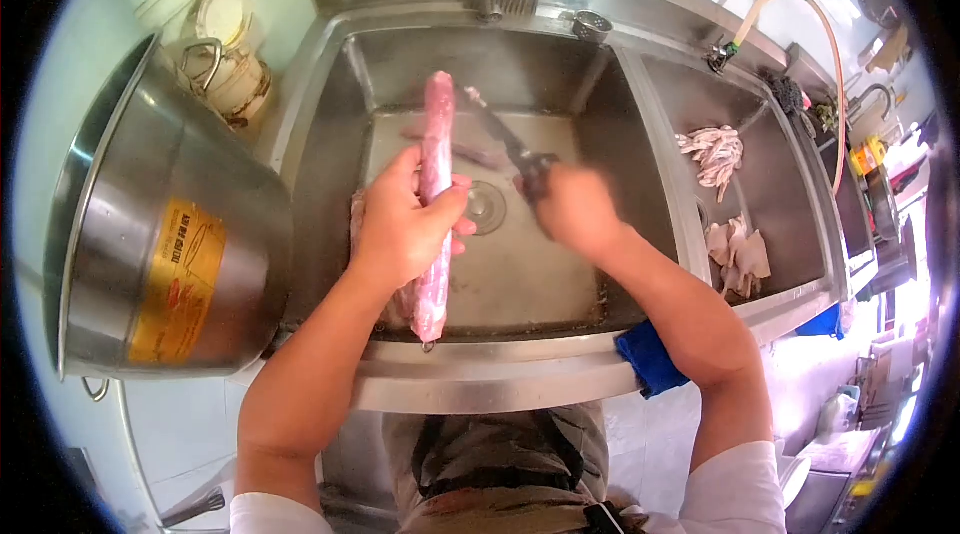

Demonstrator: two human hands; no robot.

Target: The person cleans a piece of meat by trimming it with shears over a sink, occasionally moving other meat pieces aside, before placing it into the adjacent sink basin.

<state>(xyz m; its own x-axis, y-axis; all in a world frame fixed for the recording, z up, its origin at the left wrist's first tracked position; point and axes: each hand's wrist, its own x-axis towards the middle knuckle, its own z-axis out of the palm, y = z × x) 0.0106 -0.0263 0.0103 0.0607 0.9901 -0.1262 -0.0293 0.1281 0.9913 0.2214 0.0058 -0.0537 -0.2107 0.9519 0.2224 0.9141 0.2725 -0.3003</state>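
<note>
My left hand (405, 224) is wrapped round a long, thin pink piece of raw meat (437, 159), held upright in view over the large sink basin (625, 184). To its right, my right hand (572, 209) is closed on the dark handle of a knife (497, 132). The knife is blurred by motion, and its blade points up and left, with a small pale scrap at the tip. Between blade and meat there seems to be a gap. More meat shows partly behind my left hand; its shape is mostly hidden. Below my hands is the round drain (487, 206).
A big steel pot (110, 264) with a yellow label stands at the left. In the smaller right basin lie pale strips (712, 154) and flat pale pieces (738, 256). A blue cloth (650, 359) hangs on the front edge. A hose (835, 54) arches at the right.
</note>
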